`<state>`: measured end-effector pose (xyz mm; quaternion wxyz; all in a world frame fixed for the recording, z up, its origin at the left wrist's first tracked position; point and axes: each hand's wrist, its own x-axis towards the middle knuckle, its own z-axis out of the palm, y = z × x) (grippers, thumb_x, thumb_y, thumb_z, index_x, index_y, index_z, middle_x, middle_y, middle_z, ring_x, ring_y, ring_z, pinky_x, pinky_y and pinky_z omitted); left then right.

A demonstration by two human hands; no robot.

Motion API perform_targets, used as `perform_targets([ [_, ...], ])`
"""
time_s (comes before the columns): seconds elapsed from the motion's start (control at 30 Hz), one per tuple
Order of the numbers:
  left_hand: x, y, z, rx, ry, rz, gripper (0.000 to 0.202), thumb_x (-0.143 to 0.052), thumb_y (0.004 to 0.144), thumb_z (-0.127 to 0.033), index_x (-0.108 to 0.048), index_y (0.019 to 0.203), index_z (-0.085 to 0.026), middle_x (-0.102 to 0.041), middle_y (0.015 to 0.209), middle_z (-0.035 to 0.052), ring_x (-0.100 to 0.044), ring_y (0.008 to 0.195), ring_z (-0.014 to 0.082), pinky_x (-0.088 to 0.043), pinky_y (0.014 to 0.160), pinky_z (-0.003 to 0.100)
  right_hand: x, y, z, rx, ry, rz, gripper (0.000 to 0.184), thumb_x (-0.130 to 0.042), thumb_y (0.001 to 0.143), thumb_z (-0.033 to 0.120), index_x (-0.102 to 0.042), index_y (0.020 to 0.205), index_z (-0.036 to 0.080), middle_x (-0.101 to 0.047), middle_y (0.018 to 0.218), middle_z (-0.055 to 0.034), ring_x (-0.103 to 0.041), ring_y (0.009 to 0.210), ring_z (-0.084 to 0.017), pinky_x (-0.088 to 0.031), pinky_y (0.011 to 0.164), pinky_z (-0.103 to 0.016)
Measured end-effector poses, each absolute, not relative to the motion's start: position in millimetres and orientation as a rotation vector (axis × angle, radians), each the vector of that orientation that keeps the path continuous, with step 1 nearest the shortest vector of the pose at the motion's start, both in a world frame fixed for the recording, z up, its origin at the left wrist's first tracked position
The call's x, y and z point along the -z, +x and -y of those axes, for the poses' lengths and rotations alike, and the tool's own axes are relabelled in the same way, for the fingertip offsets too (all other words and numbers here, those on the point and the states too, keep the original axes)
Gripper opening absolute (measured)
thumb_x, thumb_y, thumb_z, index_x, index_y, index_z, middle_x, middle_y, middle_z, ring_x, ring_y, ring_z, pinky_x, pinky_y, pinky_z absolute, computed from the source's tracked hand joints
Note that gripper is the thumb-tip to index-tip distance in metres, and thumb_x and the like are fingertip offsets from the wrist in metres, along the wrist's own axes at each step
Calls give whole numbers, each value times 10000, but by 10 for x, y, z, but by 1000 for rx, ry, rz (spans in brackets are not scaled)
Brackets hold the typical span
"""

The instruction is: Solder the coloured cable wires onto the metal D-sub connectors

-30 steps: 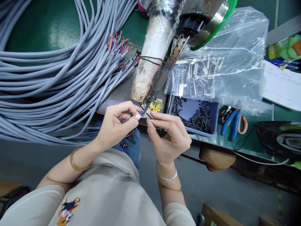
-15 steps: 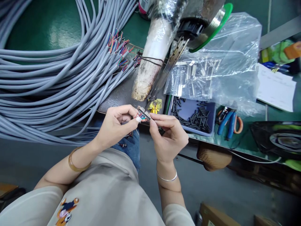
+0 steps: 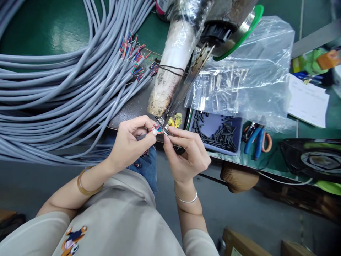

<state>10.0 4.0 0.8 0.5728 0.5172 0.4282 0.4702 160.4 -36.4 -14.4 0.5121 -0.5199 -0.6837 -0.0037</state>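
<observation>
Both hands meet at a small multi-pin connector (image 3: pixel 166 130) just below a soldering iron tip. Thin coloured wires (image 3: pixel 159 129) run up against its pins. My left hand (image 3: pixel 134 138) pinches these wires, with a bit of white at the thumb tip. My right hand (image 3: pixel 188 151) grips the connector's right end between thumb and fingers. Above them, the dark metal shaft of the soldering iron (image 3: pixel 182 94) slants down and its tip reaches the connector. Beside it runs a plastic-wrapped white tube (image 3: pixel 169 67) tied with black cord. Finger parts cover some of the wires.
Bundled grey cables (image 3: pixel 66 89) with stripped coloured ends fill the left. On the right lie a blue tray (image 3: pixel 215 124) of black tubing pieces, a clear bag (image 3: pixel 266 78) of metal connectors, blue-handled pliers (image 3: pixel 258 142) and white paper (image 3: pixel 309 101). A green-rimmed spool (image 3: pixel 250 33) stands behind.
My hands have brought the connector slightly up and turned it, so it now lies at the iron's tip. My right hand has shifted a little left. The view has drifted slightly.
</observation>
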Motion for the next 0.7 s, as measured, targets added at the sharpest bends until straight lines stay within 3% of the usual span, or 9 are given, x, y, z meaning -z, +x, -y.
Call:
perform_targets([
  [0.23, -56, 101, -53, -1097, 1188, -1021, 146, -678, 772, -161, -593, 654, -158, -676, 743, 8, -515, 522, 50, -428, 470, 157, 128, 1599, 390, 103, -1243, 1701, 187, -774, 840, 85, -694, 939, 223, -807, 1057, -32, -780, 884, -156, -660, 793, -276],
  [0.4, -54, 100, -56, -1014, 1087, -982, 144, -673, 733, -128, -569, 636, -148, -675, 732, -3, -397, 428, 3, -324, 374, 130, 194, 1619, 429, 241, -1228, 1800, 142, -738, 867, 89, -659, 910, 199, -816, 1020, -53, -785, 877, -148, -655, 784, -244],
  [0.5, -62, 92, -45, -988, 1042, -959, 142, -688, 726, -125, -574, 643, -143, -654, 698, -14, -396, 408, -5, -308, 355, 117, 193, 1627, 442, 255, -1229, 1791, 166, -748, 858, 77, -666, 934, 199, -818, 1018, -44, -787, 868, -145, -649, 789, -240],
  [0.7, -40, 21, -10, -855, 870, -924, 209, -809, 693, -162, -608, 749, -152, -598, 539, -57, -472, 353, 32, -369, 351, 129, 129, 1639, 460, -177, -1300, 1609, 153, -723, 878, 91, -666, 896, 231, -807, 949, 2, -782, 857, -150, -642, 735, -260],
])
